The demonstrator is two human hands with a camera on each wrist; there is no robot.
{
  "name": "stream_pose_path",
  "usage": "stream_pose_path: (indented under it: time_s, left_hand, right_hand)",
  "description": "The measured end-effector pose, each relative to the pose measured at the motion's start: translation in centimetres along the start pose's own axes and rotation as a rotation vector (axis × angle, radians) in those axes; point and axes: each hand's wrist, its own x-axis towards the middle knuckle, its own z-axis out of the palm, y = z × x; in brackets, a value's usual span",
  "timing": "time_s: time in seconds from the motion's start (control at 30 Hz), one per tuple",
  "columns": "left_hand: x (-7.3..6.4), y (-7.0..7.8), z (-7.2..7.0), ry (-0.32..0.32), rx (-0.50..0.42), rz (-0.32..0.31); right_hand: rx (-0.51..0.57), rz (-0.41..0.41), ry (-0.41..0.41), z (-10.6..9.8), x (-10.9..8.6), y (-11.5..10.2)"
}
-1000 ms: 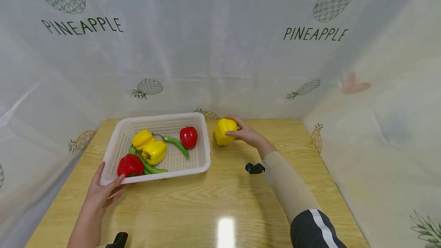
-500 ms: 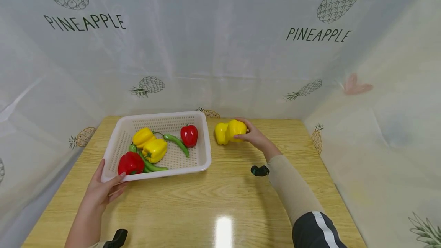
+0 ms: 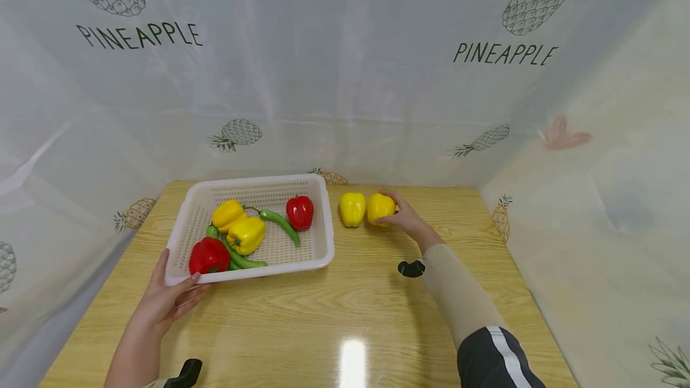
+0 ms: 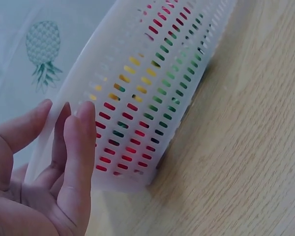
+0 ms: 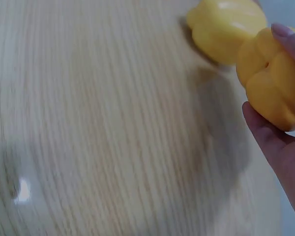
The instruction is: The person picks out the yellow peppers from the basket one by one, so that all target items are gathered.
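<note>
My right hand (image 3: pixel 401 217) grips a yellow bell pepper (image 3: pixel 380 208), thumb and fingers on opposite sides of it. Just left of it a second yellow bell pepper (image 3: pixel 353 209) stands on the table. In the right wrist view the held pepper (image 5: pixel 273 81) shows its lobed end, with the other pepper (image 5: pixel 228 29) behind. At the near left corner of a white perforated basket (image 3: pixel 259 272), my left hand (image 3: pixel 164 301) holds the rim. The left wrist view shows the fingers (image 4: pixel 78 162) at the outer wall.
Inside the basket lie two yellow bell peppers (image 3: pixel 247 236), a red bell pepper (image 3: pixel 209 255) near the left hand, another red bell pepper (image 3: pixel 299 212) at the right, and green chili peppers (image 3: pixel 280 225). A pineapple-print sheet (image 3: pixel 345 76) hangs behind the wooden table (image 3: pixel 302 316).
My right hand has moved right and slightly down with its yellow pepper, uncovering the second yellow pepper to its left. The left hand keeps its hold on the basket.
</note>
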Motion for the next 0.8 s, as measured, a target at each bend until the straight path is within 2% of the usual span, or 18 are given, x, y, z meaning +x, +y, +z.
stream_pose_path:
  time_s: [0.2, 0.43, 0.8]
  left_hand:
    - [0.2, -0.2, -0.2, -0.004, 0.002, -0.002]
    - [0.3, -0.2, -0.3, -0.007, 0.008, -0.001]
    - [0.3, -0.2, -0.3, -0.009, 0.018, 0.009]
  right_hand:
    - [-0.089, 0.007, 0.001, -0.2, 0.1, 0.7]
    - [-0.124, 0.021, 0.012, -0.5, 0.4, 1.9]
    - [-0.105, 0.042, -0.035, -0.2, -1.2, -0.9]
